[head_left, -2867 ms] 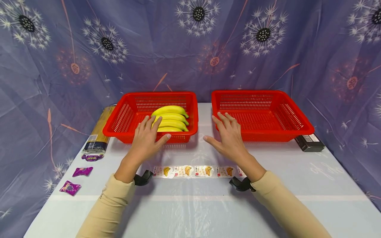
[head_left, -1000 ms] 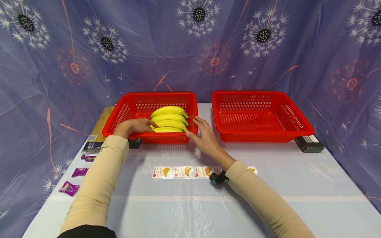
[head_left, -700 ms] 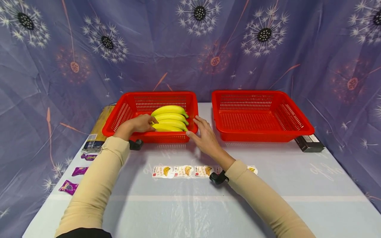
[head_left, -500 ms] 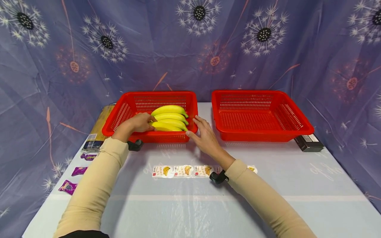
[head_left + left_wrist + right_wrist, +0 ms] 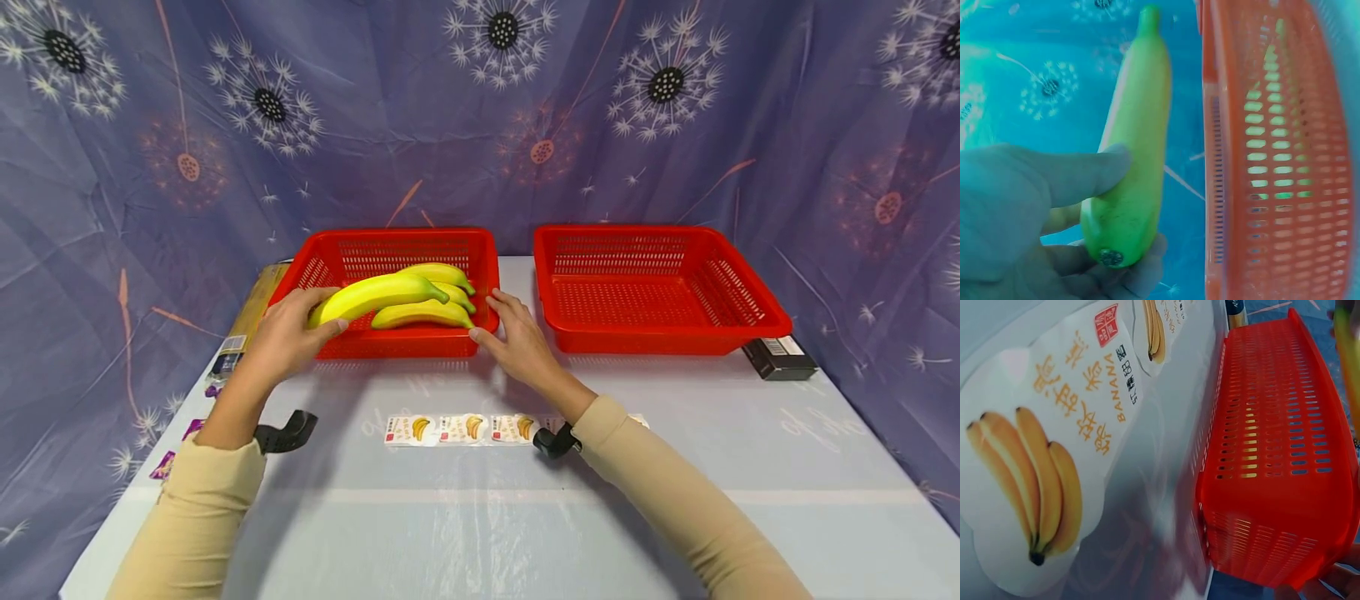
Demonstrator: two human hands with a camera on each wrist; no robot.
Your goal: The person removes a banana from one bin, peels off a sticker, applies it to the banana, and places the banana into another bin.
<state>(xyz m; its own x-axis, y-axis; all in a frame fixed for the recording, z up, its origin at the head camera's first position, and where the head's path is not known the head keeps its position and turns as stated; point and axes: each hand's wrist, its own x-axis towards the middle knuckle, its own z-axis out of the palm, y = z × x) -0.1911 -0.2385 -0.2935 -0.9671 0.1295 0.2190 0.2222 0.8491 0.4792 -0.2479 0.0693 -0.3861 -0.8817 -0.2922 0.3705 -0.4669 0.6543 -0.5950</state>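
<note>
i count four bananas in view, two red baskets, three purple packets and one long package at left, one black box at right, at least four labels near.

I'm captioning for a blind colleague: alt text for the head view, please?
A left hand grips a banana by one end; more bananas lie in the left red basket, whose corner the right hand touches. A second red basket stands at right; banana stickers lie in front.
</note>
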